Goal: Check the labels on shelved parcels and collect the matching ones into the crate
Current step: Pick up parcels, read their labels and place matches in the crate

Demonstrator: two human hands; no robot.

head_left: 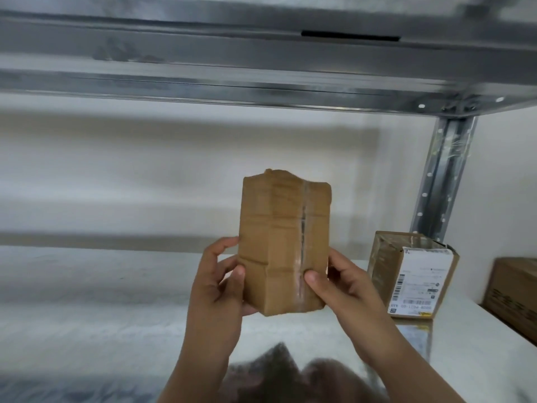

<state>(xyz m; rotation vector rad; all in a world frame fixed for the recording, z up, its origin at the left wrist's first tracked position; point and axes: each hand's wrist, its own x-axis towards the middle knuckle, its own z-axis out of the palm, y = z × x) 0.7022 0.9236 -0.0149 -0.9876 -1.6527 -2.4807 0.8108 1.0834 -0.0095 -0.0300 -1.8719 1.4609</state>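
Both hands hold 1 brown parcel (280, 242) upright in the air, above the near part of a pale metal shelf (87, 301) and clear of its surface. The left hand (220, 283) grips the parcel's lower left edge, thumb on the facing side and the other fingers (216, 248) curled round behind. The right hand (343, 283) grips the lower right edge in the same way, its thumb pressed on the front by a strip of clear tape (302, 242) that runs from top to bottom of the cardboard. The side turned toward the camera is plain, creased cardboard; whether a label sits on another side cannot be told.

To the right, a second parcel (383, 269) stands on the shelf, near the held one but apart from it. Its white label (421, 280) faces the camera with barcodes along the left and lower edges, the print too small to read. Further right, at the frame's edge, part of a third box (514, 292) rests on the same shelf, close to the second parcel.

A grey upper shelf (203, 53) spans the top of the view, joined at the right to a perforated upright post (444, 175) that rises behind the second parcel. A pale wall (145, 170) closes the far side. A dark blurred shape (290, 376) fills the bottom centre between the forearms; it is too soft to identify.
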